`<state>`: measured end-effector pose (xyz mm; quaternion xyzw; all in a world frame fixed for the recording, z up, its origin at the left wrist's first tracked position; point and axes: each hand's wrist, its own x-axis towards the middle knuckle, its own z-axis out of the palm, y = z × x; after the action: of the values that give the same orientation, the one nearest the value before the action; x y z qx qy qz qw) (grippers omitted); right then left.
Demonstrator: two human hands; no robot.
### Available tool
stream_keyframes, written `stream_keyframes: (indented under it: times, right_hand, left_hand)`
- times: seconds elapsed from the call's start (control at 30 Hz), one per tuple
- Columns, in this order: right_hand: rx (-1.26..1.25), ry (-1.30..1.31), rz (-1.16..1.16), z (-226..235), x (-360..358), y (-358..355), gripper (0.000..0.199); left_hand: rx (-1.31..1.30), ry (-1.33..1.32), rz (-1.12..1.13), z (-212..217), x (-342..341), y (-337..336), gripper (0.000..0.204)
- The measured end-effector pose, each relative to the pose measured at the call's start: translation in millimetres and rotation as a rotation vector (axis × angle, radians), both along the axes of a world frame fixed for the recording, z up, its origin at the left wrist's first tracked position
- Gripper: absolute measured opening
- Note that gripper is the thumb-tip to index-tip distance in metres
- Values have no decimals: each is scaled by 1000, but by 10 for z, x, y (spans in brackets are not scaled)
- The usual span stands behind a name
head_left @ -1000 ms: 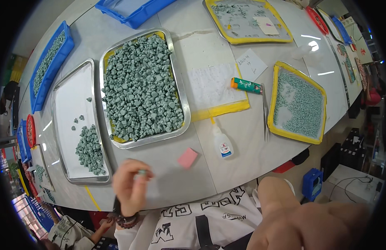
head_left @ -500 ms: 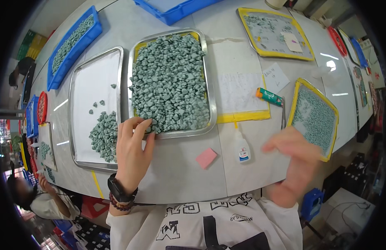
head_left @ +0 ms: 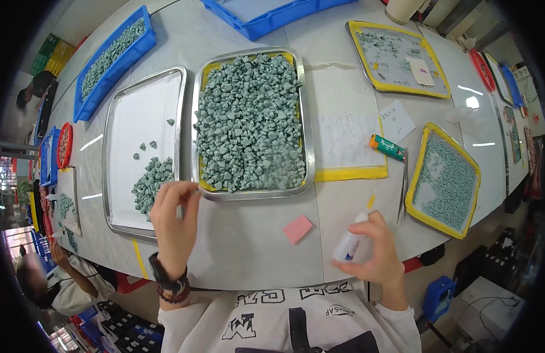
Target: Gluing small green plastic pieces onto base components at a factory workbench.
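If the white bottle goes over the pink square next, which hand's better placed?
Likely right: the right hand is around the white bottle, right of the pink square. The left hand is over by the heaped steel tray.

The bottle [head_left: 345, 247] is white, the stones [head_left: 249, 123] grey-green, the square [head_left: 298, 229] pink.

Black block letters on white shirt [head_left: 263, 320], handwriting on white card [head_left: 397, 119], fainter on paper sheet [head_left: 346, 138]. Print on green tube [head_left: 389, 148]; white bottle [head_left: 345, 247] label blurred.
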<state>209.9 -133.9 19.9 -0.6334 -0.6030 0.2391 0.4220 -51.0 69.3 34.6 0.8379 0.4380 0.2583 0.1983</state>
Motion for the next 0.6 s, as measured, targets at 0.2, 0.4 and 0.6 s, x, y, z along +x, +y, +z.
stream_keyframes:
  times: [0.2, 0.4, 0.6]
  right_hand:
    - [305, 693, -17, 76, -393, 80, 65]
    - [431, 699, -6, -143, -412, 145, 57]
    - [329, 510, 60, -160, -418, 255, 53]
  left_hand:
    - [-1162, -666, -491, 97, 466, -682, 16]
    - [-1442, -775, -320, -200, 549, -604, 18]
    - [-1426, -748, -294, -291, 521, -641, 25]
